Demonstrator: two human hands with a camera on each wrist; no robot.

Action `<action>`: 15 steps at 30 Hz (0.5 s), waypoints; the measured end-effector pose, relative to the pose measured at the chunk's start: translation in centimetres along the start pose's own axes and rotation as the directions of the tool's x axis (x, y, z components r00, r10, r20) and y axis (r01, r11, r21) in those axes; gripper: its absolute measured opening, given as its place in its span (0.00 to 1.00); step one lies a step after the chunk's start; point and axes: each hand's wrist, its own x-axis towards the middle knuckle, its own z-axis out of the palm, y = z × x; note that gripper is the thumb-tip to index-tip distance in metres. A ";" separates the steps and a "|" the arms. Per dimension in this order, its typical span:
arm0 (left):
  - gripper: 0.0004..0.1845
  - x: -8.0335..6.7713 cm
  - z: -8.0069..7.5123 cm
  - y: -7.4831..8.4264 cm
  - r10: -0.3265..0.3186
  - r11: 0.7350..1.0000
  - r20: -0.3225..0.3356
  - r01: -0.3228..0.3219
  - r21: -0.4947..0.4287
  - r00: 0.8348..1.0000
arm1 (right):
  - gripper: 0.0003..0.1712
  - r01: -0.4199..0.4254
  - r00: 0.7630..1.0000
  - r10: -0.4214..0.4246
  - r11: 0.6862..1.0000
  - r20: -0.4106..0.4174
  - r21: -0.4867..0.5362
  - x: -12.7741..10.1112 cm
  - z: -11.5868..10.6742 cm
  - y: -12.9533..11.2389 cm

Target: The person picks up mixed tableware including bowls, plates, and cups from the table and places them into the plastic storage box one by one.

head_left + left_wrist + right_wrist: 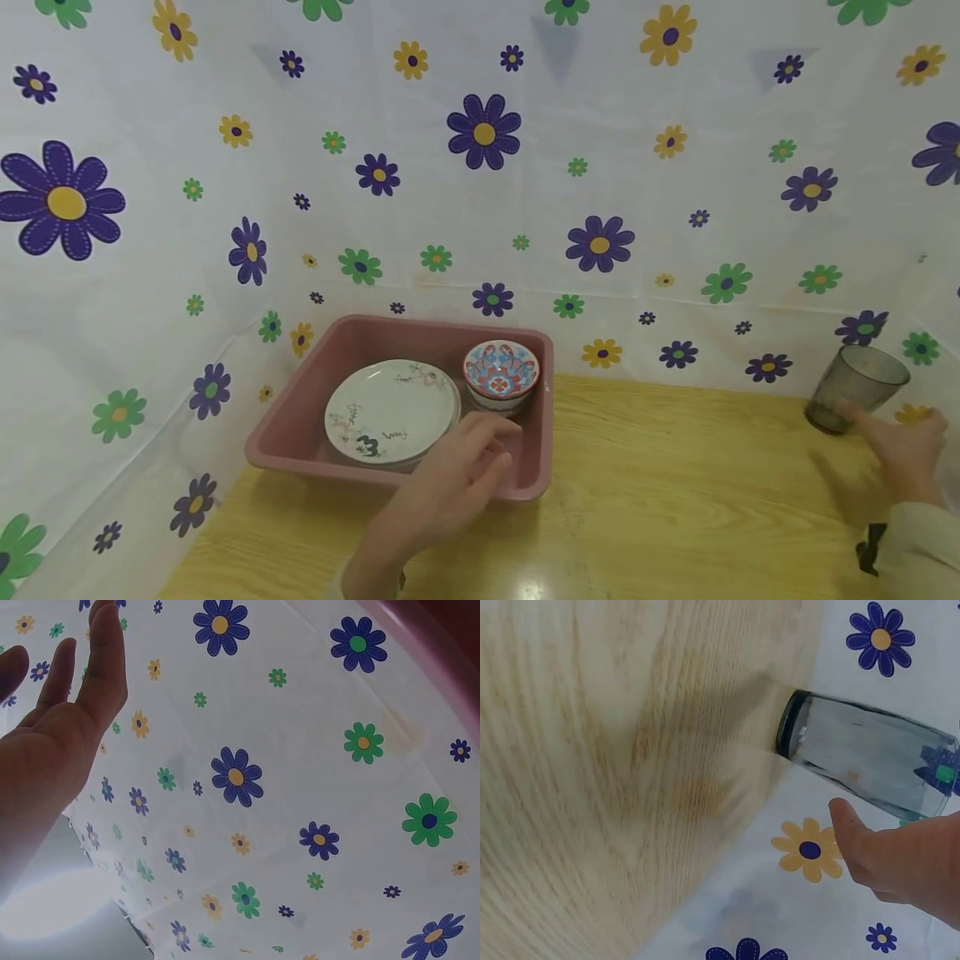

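Observation:
A smoky-grey drinking glass [855,387] stands on the wooden table at the far right, close to the back cloth. Beside it is my right hand [903,442], its thumb extended toward the glass. In the right wrist view a gap shows between that hand [900,859] and the glass [870,754]. My left hand [450,479] hovers over the front right of a pink plastic basin [405,340], fingers loosely bent and holding nothing. Inside the basin lie stacked white plates [390,408] with a floral pattern. Patterned red-and-blue bowls [501,371] are stacked at its back right.
White cloth with flowers [480,217] hangs behind the table and along both sides. The light wooden tabletop [675,475] spans between basin and glass. In the left wrist view, a pink edge [439,656] curves across the upper right corner.

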 end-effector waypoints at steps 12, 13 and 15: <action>0.14 -0.2 0.0 -0.3 -0.043 0.999 0.022 0.043 0.008 0.999 | 0.67 0.061 0.994 -0.049 0.991 -0.101 0.117 0.7 0.7 -1.4; 0.14 -0.2 0.0 -0.3 -0.046 0.999 0.025 0.045 0.009 0.999 | 0.67 0.052 0.995 -0.041 0.991 -0.092 0.123 1.0 0.7 -1.4; 0.14 -0.2 0.0 -0.4 -0.042 0.999 0.027 0.042 0.013 0.999 | 0.66 0.019 0.999 -0.015 0.996 -0.050 0.084 1.3 0.4 -1.5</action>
